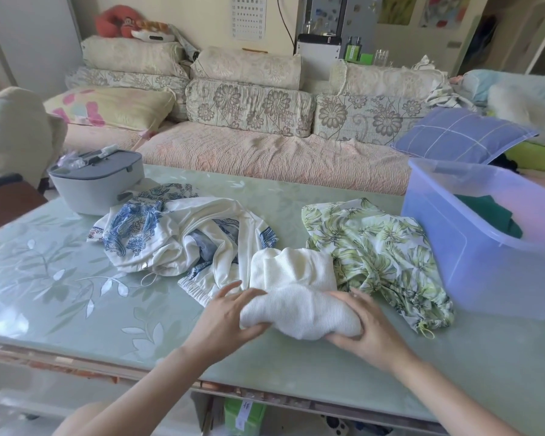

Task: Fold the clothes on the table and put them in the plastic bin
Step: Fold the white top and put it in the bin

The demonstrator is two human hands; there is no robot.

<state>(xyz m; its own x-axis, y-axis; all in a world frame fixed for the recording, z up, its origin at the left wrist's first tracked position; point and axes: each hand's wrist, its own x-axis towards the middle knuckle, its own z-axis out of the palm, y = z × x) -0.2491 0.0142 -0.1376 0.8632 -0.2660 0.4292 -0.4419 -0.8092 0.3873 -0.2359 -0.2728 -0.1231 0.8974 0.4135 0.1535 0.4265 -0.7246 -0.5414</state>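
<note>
A long sofa (265, 155) filled the background, its seat under a pink quilted cover. Its back was lined with cream cushions (249, 107) printed with brown flowers. A yellow pillow (110, 108) with pink blossoms lay at the sofa's left end, and a blue checked pillow (460, 135) lay at its right. A red monkey plush toy (117, 22) sat on the stacked cushions at upper left. Behind the sofa stood a white boxy appliance (318, 51), two green bottles (353, 51) and a clear glass (381, 58). A chart of small symbols (249, 15) hung on the wall. Nearer, at left, sat a grey oval container (96, 187) with its lid closed.
</note>
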